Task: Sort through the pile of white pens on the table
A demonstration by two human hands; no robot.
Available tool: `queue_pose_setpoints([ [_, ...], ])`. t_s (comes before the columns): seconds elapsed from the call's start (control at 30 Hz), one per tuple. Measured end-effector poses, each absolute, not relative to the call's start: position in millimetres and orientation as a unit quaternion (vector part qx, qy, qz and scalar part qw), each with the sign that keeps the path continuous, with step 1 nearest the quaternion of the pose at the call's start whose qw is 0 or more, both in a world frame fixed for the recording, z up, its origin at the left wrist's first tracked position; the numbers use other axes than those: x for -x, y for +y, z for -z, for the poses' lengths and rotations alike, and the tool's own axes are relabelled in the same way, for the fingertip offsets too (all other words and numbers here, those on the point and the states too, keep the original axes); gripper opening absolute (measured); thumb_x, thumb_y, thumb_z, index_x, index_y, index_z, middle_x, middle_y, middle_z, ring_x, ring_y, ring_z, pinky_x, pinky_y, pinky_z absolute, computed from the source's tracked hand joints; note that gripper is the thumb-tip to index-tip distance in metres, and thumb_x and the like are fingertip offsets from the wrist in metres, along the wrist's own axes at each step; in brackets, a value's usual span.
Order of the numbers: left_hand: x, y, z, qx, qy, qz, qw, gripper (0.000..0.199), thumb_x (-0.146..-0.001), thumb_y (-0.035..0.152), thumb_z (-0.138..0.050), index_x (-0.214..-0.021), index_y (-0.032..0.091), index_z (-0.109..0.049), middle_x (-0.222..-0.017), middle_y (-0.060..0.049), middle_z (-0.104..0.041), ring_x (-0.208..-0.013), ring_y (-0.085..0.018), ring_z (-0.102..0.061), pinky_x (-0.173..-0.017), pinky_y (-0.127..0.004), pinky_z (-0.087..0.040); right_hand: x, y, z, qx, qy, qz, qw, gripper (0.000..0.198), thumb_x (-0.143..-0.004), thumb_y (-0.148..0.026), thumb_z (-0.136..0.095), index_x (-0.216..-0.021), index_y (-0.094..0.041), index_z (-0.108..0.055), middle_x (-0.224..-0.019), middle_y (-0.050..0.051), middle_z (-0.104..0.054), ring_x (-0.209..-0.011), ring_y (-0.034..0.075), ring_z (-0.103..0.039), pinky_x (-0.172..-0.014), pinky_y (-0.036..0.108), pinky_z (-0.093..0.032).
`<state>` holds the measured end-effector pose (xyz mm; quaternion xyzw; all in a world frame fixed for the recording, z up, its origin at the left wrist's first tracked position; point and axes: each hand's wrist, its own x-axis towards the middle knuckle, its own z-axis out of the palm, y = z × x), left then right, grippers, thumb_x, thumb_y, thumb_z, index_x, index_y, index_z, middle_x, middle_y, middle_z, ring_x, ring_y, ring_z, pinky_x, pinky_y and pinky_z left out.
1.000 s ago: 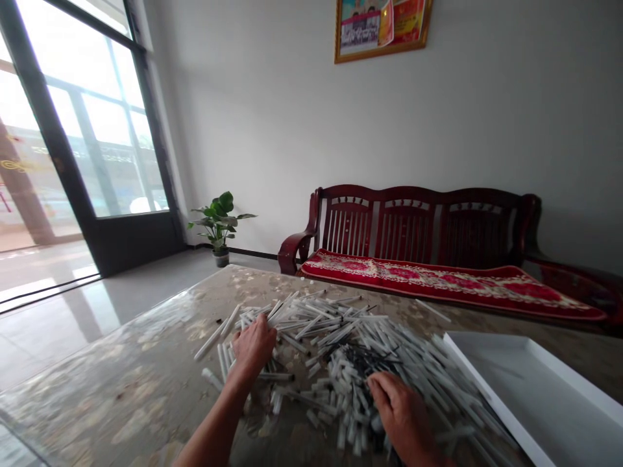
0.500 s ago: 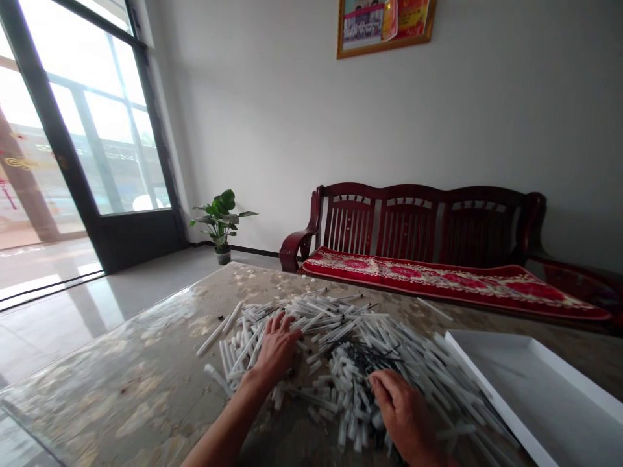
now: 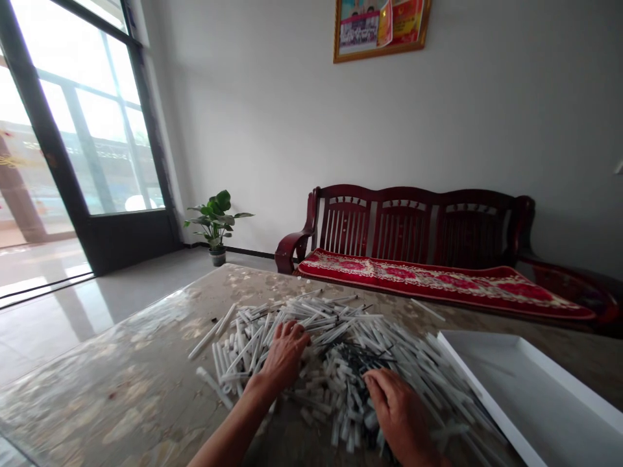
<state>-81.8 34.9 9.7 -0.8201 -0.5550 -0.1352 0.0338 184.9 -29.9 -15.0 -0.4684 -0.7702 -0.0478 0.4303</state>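
Observation:
A wide pile of slim whitish plastic tubes (image 3: 331, 327), which look like pen barrels, lies on the patterned tabletop. Short pale cap-like pieces (image 3: 348, 415) and thin dark sticks (image 3: 363, 357) gather at its near middle. My left hand (image 3: 286, 357) is palm down over the pile's left part, fingers a little apart and bent; nothing shows in them. Close to the dark sticks, my right hand (image 3: 402, 405) is closed with thumb and fingers together. Whatever it holds, if anything, is hidden from view.
A shallow white box tray (image 3: 487, 383) stands at the right, beside the tubes. Past the patterned table (image 3: 121, 383) are a dark red wooden bench (image 3: 403, 220) and a potted plant (image 3: 217, 220). A glass door (image 3: 111, 155) is at the left.
My left hand has shifted slightly right and down over the tubes. My right hand stays closed by the dark sticks. The whole view has turned slightly to the right.

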Motion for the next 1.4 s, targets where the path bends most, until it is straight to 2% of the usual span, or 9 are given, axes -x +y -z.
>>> queue_pose_setpoints([
  [0.13,92.6,30.4,-20.5,0.805,-0.586,0.081,0.031,0.036,-0.074,0.007,-0.053,-0.098,0.026,-0.072,-0.125,-0.008,-0.059,-0.13,-0.031,-0.042,-0.109,-0.05,-0.029,-183.7,-29.5,15.8,0.468,-0.772,0.045,0.427,0.038,-0.104,-0.034,-0.038,-0.082,-0.023,-0.067,-0.075,0.002,-0.07,-0.071,0.016,-0.066,-0.069,0.025,-0.046],
  [0.27,95.1,30.2,-26.5,0.805,-0.591,0.038,0.031,0.039,-0.075,0.009,-0.052,-0.103,0.028,-0.072,-0.122,-0.009,-0.062,-0.135,-0.033,-0.04,-0.109,-0.055,-0.027,-180.0,-29.9,17.4,0.46,-0.775,0.038,0.431,0.038,-0.104,-0.036,-0.04,-0.083,-0.022,-0.069,-0.075,0.002,-0.07,-0.071,0.016,-0.066,-0.07,0.025,-0.046],
  [0.4,93.5,35.6,-27.6,0.807,-0.588,0.019,0.048,0.032,-0.074,0.01,-0.057,-0.096,0.027,-0.073,-0.122,-0.009,-0.062,-0.136,-0.034,-0.038,-0.112,-0.058,-0.024,-178.9,-31.9,15.7,0.465,-0.772,0.028,0.432,0.039,-0.103,-0.038,-0.041,-0.082,-0.022,-0.07,-0.075,0.004,-0.071,-0.071,0.017,-0.067,-0.069,0.024,-0.046],
  [0.67,78.9,37.4,-18.5,0.852,-0.511,0.106,0.041,0.017,-0.084,0.016,-0.064,-0.099,0.024,-0.069,-0.125,-0.008,-0.06,-0.137,-0.03,-0.037,-0.115,-0.048,-0.026,-176.8,-33.8,12.9,0.476,-0.767,0.012,0.43,0.042,-0.104,-0.038,-0.038,-0.081,-0.022,-0.07,-0.075,0.004,-0.07,-0.071,0.016,-0.066,-0.071,0.025,-0.047],
  [0.83,69.6,30.2,-11.8,0.847,-0.522,0.101,0.034,0.022,-0.085,0.015,-0.066,-0.104,0.026,-0.068,-0.136,-0.007,-0.054,-0.139,-0.032,-0.035,-0.115,-0.053,-0.025,-178.1,-34.2,11.7,0.477,-0.766,0.007,0.432,0.039,-0.104,-0.036,-0.039,-0.082,-0.022,-0.069,-0.075,0.004,-0.07,-0.072,0.016,-0.066,-0.07,0.024,-0.046],
  [1.1,71.5,33.9,-17.2,0.851,-0.518,0.088,0.022,0.014,-0.083,0.017,-0.069,-0.096,0.024,-0.066,-0.122,-0.007,-0.061,-0.137,-0.031,-0.038,-0.113,-0.05,-0.028,-176.3,-33.2,12.2,0.48,-0.764,-0.007,0.431,0.04,-0.103,-0.036,-0.039,-0.082,-0.022,-0.069,-0.076,0.004,-0.071,-0.073,0.017,-0.067,-0.071,0.025,-0.048],
  [1.23,50.4,21.6,-20.7,0.86,-0.471,0.195,0.032,0.013,-0.088,0.014,-0.061,-0.097,0.022,-0.059,-0.109,-0.004,-0.064,-0.122,-0.026,-0.05,-0.109,-0.045,-0.034,-177.8,-33.2,10.1,0.492,-0.739,-0.027,0.461,0.042,-0.103,-0.04,-0.037,-0.086,-0.023,-0.07,-0.082,0.005,-0.074,-0.076,0.017,-0.07,-0.071,0.025,-0.05],
  [1.33,25.1,5.6,-20.6,0.858,-0.444,0.258,0.006,0.011,-0.093,0.014,-0.049,-0.093,0.022,-0.056,-0.091,-0.001,-0.063,-0.091,-0.02,-0.058,-0.089,-0.035,-0.046,-181.9,-34.4,5.8,0.523,-0.706,-0.045,0.475,0.045,-0.103,-0.046,-0.035,-0.087,-0.023,-0.07,-0.083,0.006,-0.075,-0.077,0.019,-0.071,-0.07,0.025,-0.051],
  [1.4,9.3,-3.8,-17.0,0.859,-0.431,0.276,-0.011,0.013,-0.094,0.014,-0.045,-0.091,0.022,-0.054,-0.087,0.0,-0.062,-0.081,-0.017,-0.058,-0.077,-0.03,-0.046,-185.3,-35.2,2.6,0.543,-0.695,-0.059,0.469,0.049,-0.103,-0.049,-0.033,-0.083,-0.023,-0.069,-0.079,0.005,-0.074,-0.073,0.019,-0.071,-0.066,0.025,-0.05],
])
